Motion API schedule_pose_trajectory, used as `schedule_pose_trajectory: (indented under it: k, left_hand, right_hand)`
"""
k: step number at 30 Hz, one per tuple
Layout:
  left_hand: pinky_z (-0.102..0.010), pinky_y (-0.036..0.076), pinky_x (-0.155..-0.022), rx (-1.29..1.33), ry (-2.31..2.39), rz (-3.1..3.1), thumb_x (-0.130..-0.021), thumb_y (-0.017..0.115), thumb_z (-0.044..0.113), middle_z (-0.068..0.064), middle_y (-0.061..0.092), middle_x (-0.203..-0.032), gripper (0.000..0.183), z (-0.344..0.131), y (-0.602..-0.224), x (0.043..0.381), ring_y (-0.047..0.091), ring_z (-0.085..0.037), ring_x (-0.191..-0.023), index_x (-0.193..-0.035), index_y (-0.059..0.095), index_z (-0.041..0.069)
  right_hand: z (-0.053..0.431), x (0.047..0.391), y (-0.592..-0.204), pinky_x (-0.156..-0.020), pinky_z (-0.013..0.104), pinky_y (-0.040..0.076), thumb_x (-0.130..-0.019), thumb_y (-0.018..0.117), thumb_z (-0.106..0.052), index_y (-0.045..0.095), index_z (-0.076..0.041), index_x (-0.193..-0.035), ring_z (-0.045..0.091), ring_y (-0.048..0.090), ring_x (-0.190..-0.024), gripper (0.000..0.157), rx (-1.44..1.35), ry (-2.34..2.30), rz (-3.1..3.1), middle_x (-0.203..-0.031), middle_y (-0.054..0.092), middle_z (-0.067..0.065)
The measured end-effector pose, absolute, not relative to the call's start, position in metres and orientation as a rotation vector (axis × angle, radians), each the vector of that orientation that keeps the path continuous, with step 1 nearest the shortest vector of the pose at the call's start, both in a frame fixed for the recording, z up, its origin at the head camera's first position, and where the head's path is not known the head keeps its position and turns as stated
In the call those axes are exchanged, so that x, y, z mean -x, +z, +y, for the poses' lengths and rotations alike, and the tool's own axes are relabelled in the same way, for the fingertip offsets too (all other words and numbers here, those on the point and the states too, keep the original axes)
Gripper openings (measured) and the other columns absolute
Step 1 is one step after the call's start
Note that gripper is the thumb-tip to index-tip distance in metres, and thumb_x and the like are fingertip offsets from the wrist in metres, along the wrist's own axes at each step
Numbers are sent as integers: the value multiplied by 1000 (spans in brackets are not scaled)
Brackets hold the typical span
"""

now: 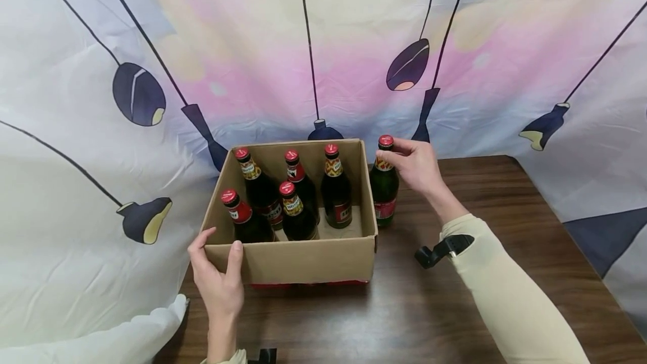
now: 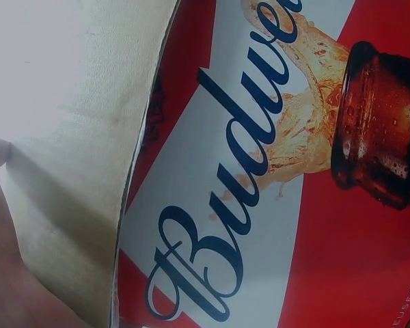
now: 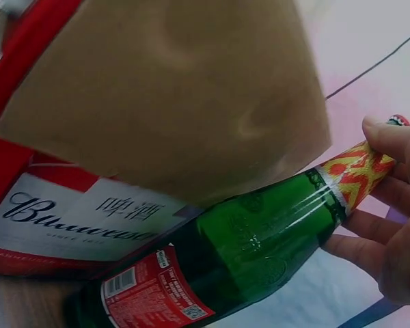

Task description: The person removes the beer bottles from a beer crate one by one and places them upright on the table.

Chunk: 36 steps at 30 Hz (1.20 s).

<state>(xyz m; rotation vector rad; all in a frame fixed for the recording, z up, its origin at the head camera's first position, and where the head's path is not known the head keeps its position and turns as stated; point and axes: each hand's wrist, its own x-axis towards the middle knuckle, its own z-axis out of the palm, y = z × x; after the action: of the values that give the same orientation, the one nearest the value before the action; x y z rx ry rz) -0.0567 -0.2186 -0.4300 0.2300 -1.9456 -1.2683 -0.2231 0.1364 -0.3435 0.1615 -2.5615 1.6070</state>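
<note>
A green beer bottle (image 1: 385, 187) with a red cap stands upright on the table, right of the cardboard box (image 1: 308, 260). My right hand (image 1: 417, 167) pinches its neck between thumb and fingers. In the right wrist view, the thumb and fingers lie on the bottle's red-and-yellow neck label (image 3: 359, 179). My left hand (image 1: 219, 282) grips the box's near left corner, thumb against the front flap and fingers at the left side. Inside the box stand several capped bottles, among them one at the back right (image 1: 336, 192) and one at the front left (image 1: 247, 221).
The wooden table (image 1: 455, 296) extends to the right and in front. A patterned cloth (image 1: 253, 44) hangs behind it and along the left. The box's raised flaps stand around the bottles, and red-and-white Budweiser printing (image 2: 253, 178) covers its outer side.
</note>
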Motion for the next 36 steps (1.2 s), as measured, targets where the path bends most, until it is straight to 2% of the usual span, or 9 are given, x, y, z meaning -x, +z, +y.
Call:
schedule_pose_trajectory:
  k: [4, 13, 16, 19, 25, 30, 36]
  left_hand:
    - [-20, 30, -109, -235, -1264, -1936, -92, 71, 17, 10, 51, -137, 58, -218, -429, 57, 45, -2, -129, -143, 51, -1]
    - [-19, 29, -110, -235, -1252, -1940, -92, 71, 15, 16, 49, -137, 57, -218, -429, 56, 44, 1, -131, -143, 51, -1]
    - [-19, 29, -111, -242, -1247, -1933, -92, 72, 15, 19, 49, -135, 57, -219, -429, 55, 44, 2, -131, -142, 52, -1]
    - [-18, 29, -111, -235, -1242, -1933, -91, 72, 13, 19, 49, -135, 57, -218, -429, 55, 44, 3, -131, -142, 52, -1]
    - [-19, 29, -110, -233, -1240, -1920, -91, 72, 13, 17, 50, -135, 56, -216, -431, 55, 44, 2, -131, -142, 53, 0]
    - [-20, 29, -110, -240, -1254, -1939, -92, 71, 14, 20, 48, -136, 57, -216, -430, 56, 43, 2, -131, -143, 51, -1]
    - [-20, 29, -109, -241, -1260, -1937, -92, 70, 13, 19, 49, -136, 56, -216, -429, 57, 44, 1, -130, -142, 51, -2]
  right_hand:
    - [135, 225, -353, -100, 51, 57, -94, 80, -36, 72, -12, -137, 31, 70, -123, 50, -175, 1625, -2554, -134, 73, 16]
    - [131, 226, -369, -97, 49, 58, -93, 81, -32, 74, -10, -133, 29, 72, -117, 46, -185, 1627, -2505, -128, 75, 15]
    - [129, 227, -373, -95, 44, 59, -93, 82, -33, 74, -11, -134, 28, 72, -117, 47, -185, 1650, -2499, -127, 76, 14]
    - [129, 228, -376, -89, 33, 59, -93, 82, -34, 74, -11, -134, 27, 73, -116, 48, -169, 1659, -2484, -125, 77, 14]
    - [131, 231, -378, -80, 15, 54, -93, 82, -34, 73, -10, -135, 27, 73, -116, 49, -171, 1653, -2470, -123, 77, 15]
    - [132, 235, -378, -79, 12, 52, -93, 82, -31, 72, -9, -137, 27, 72, -117, 49, -155, 1644, -2466, -124, 77, 16]
    - [134, 237, -379, -82, 15, 54, -94, 81, -32, 71, -10, -138, 27, 72, -118, 51, -147, 1679, -2474, -127, 76, 16]
